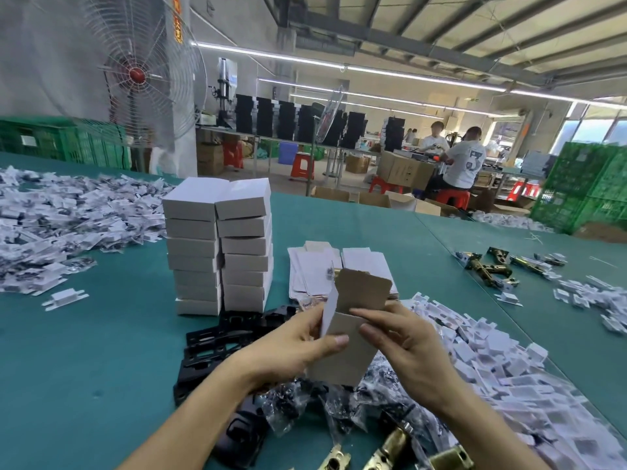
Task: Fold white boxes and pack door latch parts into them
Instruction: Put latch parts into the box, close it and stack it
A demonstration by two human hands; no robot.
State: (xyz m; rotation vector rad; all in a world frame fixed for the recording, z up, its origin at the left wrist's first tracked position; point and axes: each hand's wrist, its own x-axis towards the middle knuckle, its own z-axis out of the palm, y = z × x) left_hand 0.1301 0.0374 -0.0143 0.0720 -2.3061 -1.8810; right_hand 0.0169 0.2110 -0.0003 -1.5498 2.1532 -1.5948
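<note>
A: Folding step, by my read. Box (346, 347) is up in both hands, low over the near table, mouth open, flap (364, 290) standing.

B: Hands?

A: L hand (291, 347) grips the box's left side, thumb across the front. R hand (410, 351) pinches the right edge by the mouth, thumb on the front.

B: Anything inside yet?

A: Can't tell, interior hidden. Bottom end hidden too.

B: Next move?

A: Judgement only: check the bottom is tucked, free one hand, feed a part in thru the mouth w/o crushing the walls, then tuck the flap.

B: Surface?

A: Green table (84, 368). Stack (220, 249) of closed boxes behind-left of the hands. Flat blanks (315, 269) just beyond the box. Black plates (210, 344) and bags (295, 405) under the hands. Heap of white inserts (492, 361) to the right. Brass latches (488, 266) far right, more at the near edge.

B: Room?

A: Workshop. Big fan (139, 72) at left, green crates (583, 184) at right, two people (461, 161) seated at a back bench, strip lights overhead.
</note>
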